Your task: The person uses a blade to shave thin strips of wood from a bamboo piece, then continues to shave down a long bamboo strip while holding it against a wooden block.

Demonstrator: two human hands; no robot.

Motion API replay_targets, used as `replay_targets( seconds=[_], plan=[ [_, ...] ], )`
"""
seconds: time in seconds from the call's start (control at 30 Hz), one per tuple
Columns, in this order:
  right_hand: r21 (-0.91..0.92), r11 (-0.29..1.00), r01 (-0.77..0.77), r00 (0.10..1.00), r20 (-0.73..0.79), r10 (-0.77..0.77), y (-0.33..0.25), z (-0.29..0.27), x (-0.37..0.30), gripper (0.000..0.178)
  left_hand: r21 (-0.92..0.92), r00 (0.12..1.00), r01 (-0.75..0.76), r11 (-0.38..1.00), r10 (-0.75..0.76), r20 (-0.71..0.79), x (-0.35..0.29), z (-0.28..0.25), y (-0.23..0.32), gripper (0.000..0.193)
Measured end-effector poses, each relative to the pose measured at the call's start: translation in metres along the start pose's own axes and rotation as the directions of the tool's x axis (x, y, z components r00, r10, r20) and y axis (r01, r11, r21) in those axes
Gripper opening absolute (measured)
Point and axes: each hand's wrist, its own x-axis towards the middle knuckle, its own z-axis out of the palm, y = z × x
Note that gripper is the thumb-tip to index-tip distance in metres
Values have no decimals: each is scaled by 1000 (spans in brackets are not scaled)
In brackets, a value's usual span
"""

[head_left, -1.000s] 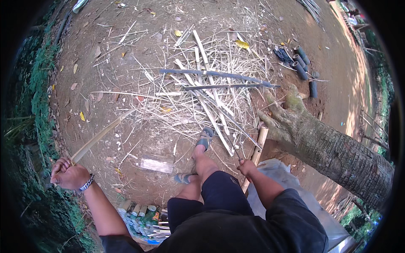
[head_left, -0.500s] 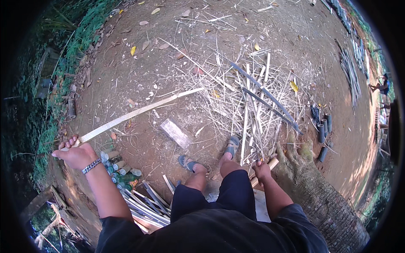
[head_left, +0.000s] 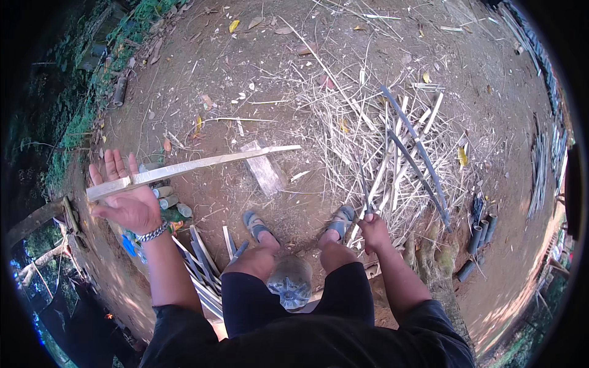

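Note:
My left hand is open, palm up with the fingers spread. A long pale split strip of bamboo lies across that palm, its far end reaching over a small wooden block on the ground. My right hand is closed round the handle of a knife in front of my right knee. The knife's thin dark blade points away from me, over the edge of a heap of shavings. Most of its handle is hidden by the fingers.
Shavings and split strips lie heaped ahead to the right, with two dark strips on top. Cut strips and bottles are by my left leg. A clear plastic container stands between my knees. Dark tubes and a tree root are right.
My left hand has opened from its grip on the bamboo strip and moved right and away from me. The strip now rests on the palm. My right hand keeps the knife, its blade more visible.

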Motion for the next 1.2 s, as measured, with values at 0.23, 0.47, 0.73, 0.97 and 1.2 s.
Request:
replay_targets(
  seconds=[0.23,0.47,0.73,0.97,1.2],
  plan=[
    [742,665,-84,996,64,55,-44,66,56,19,132,982,-77,988,99,-164,-47,-100,-82,89],
    [899,417,-131,988,155,-24,-77,130,55,21,-209,956,-256,944,279,90,-22,-180,-123,49],
    [942,332,50,986,5,-165,-82,131,28,23,-212,990,-139,967,144,5,17,-134,-132,27],
    [973,157,169,972,-138,-188,-92,135,-5,30,-322,981,-85,943,136,137,18,-124,-134,32],
    [983,-50,176,785,-171,-595,-92,139,-73,54,-301,979,-152,941,185,85,-13,-151,-125,38]
  ],
)
